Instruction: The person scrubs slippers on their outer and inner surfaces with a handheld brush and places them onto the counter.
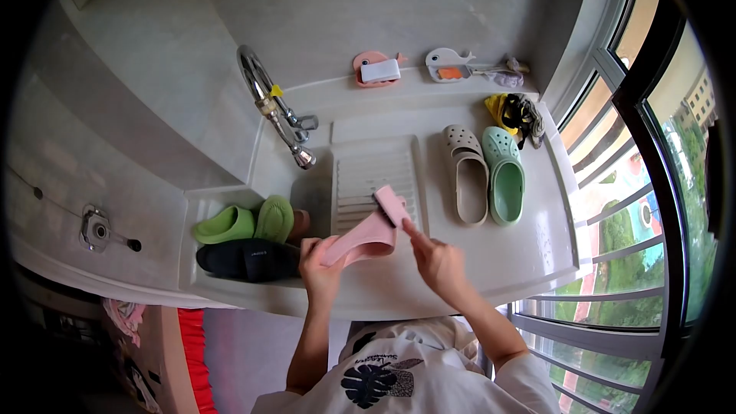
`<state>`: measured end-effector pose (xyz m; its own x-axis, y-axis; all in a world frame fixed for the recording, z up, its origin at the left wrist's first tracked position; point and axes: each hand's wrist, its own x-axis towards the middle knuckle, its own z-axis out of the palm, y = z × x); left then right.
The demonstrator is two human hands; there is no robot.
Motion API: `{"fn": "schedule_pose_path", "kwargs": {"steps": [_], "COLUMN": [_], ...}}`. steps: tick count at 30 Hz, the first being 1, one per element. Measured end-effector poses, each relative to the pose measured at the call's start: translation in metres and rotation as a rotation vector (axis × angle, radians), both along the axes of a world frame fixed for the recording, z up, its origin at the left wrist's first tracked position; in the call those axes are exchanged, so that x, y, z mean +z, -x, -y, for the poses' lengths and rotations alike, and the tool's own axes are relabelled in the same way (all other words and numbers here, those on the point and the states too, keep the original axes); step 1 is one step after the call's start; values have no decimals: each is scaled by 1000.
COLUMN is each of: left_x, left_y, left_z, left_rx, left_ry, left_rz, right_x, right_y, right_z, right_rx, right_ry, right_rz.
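Note:
My left hand (320, 267) is closed around one end of a pink slipper (359, 239), holding it tilted over the sink's front part. In my right hand (438, 267) is a pink brush (392, 205), gripped with the index finger stretched along it. The brush's dark bristles touch the toe end of the slipper. Behind them lies the ribbed white washboard (376, 167) built into the sink. Left of my left hand a black slipper (249, 260), a light green slipper (224, 225) and a second green slipper (274, 218) lie together, with a brownish-pink one partly hidden behind.
A chrome faucet (272, 107) arches over the basin. On the right counter stand a beige clog (466, 176) and a mint clog (504, 176), with a yellow and black bundle (515, 116) behind. Whale-shaped soap dishes (376, 69) sit on the back ledge. A barred window (621, 207) borders the right.

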<state>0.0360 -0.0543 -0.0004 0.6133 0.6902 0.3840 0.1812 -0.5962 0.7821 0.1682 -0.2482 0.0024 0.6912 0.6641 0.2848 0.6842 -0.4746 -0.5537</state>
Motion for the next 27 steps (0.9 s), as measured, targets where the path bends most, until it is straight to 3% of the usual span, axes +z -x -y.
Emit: {"fn": "schedule_pose_path", "kwargs": {"steps": [5, 7, 11, 14, 16, 21, 25, 27], "left_x": [0, 1, 9, 8, -1, 12, 6, 0], "left_y": [-5, -4, -6, -8, -11, -7, -12, -10], "left_z": [8, 9, 11, 13, 11, 15, 18, 18], "left_rx": [-12, -21, 0, -12, -12, -21, -19, 2], "left_ry": [31, 114, -50, -50, 254, 47, 104, 397], "left_rz": [58, 59, 28, 20, 104, 60, 190, 249], "right_x": [30, 19, 5, 25, 28, 9, 26, 36], "right_y": [54, 42, 9, 42, 54, 19, 47, 53], "right_z": [4, 0, -5, -2, 1, -6, -6, -4], "right_rx": [318, 230, 46, 133, 205, 37, 227, 266], "right_ry": [-5, -1, -59, 63, 59, 53, -157, -124], "right_rz": [2, 6, -4, 113, 134, 116, 63, 24]}}
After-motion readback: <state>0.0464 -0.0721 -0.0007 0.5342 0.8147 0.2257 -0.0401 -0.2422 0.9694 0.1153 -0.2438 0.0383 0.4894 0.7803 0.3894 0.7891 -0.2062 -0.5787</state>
